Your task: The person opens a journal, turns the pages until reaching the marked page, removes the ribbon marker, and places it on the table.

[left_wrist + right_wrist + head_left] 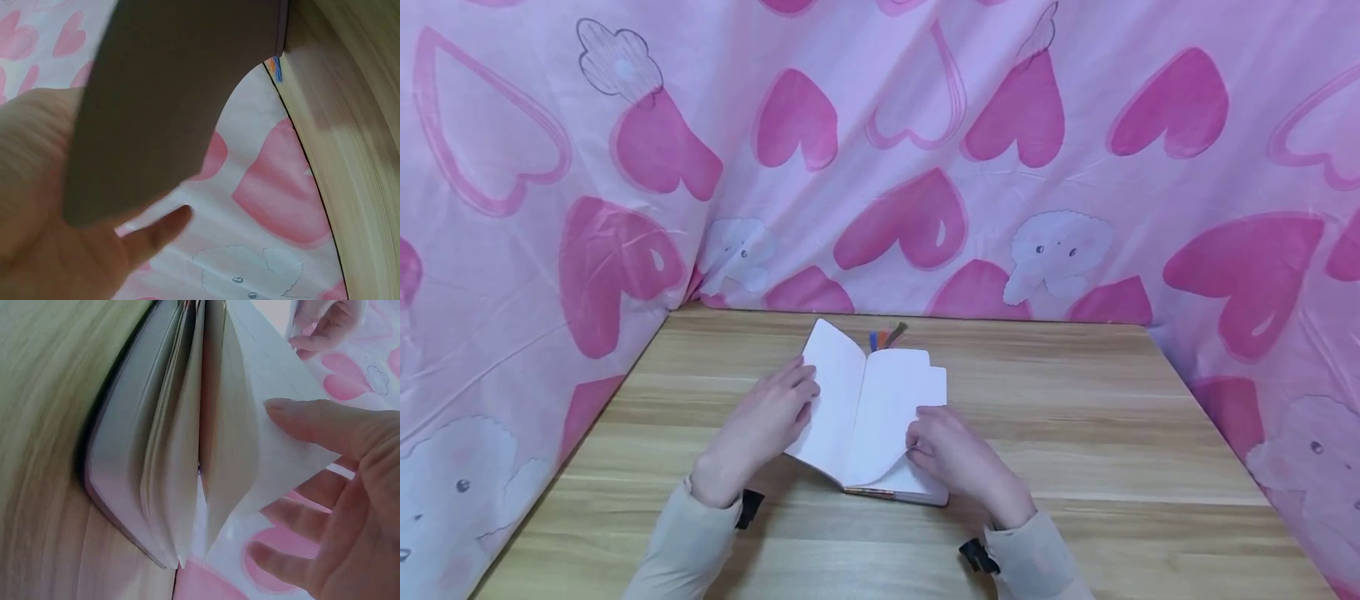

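The leafing looked partway done: the notebook [829, 400] lay open on the middle of the surface [1112, 400], and a page [891, 408] right of the spine was lifted, not yet turned over. The right hand [964, 457] had its grip narrowed to a pinch on that page; the left hand [769, 414] touched the left edge, its grip unclear. The long axis ran near to far, leaning slightly right, ribbons [882, 339] pointing far.

No legible text, label, brand, number or sign in any of the three views, whether on the open notebook [891, 400], seen from page side and cover side alike, on the cloth [887, 50] behind it or on the table [1075, 450] under it.
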Demonstrator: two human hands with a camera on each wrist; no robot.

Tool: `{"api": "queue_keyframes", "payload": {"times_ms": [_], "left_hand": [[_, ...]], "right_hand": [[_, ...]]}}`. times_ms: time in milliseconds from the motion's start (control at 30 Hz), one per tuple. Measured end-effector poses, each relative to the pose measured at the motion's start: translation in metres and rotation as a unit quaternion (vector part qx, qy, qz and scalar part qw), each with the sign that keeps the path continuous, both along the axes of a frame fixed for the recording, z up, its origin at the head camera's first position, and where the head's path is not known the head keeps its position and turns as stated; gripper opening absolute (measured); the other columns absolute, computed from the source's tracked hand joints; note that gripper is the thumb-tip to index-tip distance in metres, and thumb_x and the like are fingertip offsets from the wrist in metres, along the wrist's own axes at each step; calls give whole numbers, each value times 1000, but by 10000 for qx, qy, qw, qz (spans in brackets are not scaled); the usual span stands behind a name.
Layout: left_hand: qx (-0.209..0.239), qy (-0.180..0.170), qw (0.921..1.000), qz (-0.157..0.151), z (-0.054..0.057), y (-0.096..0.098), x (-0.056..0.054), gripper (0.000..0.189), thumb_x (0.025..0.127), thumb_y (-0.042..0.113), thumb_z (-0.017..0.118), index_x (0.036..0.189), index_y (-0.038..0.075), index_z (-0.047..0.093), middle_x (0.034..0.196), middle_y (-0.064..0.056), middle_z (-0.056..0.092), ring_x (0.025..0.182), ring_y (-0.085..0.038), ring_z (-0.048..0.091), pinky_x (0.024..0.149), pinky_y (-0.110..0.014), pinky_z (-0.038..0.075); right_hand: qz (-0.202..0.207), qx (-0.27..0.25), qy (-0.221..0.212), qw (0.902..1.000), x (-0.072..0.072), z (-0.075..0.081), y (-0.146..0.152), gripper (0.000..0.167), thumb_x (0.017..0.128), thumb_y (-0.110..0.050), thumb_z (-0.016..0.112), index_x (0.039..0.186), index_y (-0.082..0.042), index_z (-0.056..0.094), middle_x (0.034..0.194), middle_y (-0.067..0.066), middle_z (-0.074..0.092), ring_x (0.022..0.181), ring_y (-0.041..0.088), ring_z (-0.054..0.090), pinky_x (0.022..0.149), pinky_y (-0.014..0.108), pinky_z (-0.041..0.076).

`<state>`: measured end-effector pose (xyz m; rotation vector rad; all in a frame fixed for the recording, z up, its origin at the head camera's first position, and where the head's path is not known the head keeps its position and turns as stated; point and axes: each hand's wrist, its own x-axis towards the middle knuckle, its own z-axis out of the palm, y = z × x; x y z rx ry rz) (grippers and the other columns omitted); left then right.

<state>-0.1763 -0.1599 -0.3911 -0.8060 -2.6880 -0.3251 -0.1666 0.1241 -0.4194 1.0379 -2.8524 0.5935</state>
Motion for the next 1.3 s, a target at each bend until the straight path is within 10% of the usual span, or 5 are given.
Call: {"api": "queue_keyframes", "payload": {"times_ms": [300,633,933,1300], "left_hand": [[-141,317,9988,-344,3,5,0,20,83,7,76,102,5,72,122,-15,64,128,-34,49,105,-52,38],[-135,542,9917,-1159,6,12,1,23,82,7,77,104,5,73,109,-9,71,120,-28,58,109,-46,35],[203,990,9794,-1750,0,26,4,43,88,40,71,111,5,68,106,-7,69,112,-29,62,109,-45,36],[130,1563,9731,-1686,-5,40,9,78,86,71,53,135,10,57,132,-13,60,117,-25,60,108,-50,35]], "right_hand": [[-881,-868,334,9918,6,2,-9,37,70,10,75,96,-15,68,150,17,38,140,35,31,111,52,31],[-1513,-2313,229,9608,10,-2,-28,51,77,3,75,124,-6,58,148,24,37,127,42,47,99,56,43],[-1246,-3418,-1149,9244,17,-1,-38,69,97,-5,55,156,-13,20,153,10,36,133,32,44,103,53,40],[-945,-3451,-1481,9220,20,1,-40,64,99,3,44,156,-17,22,143,8,51,117,20,57,92,39,49]]}}
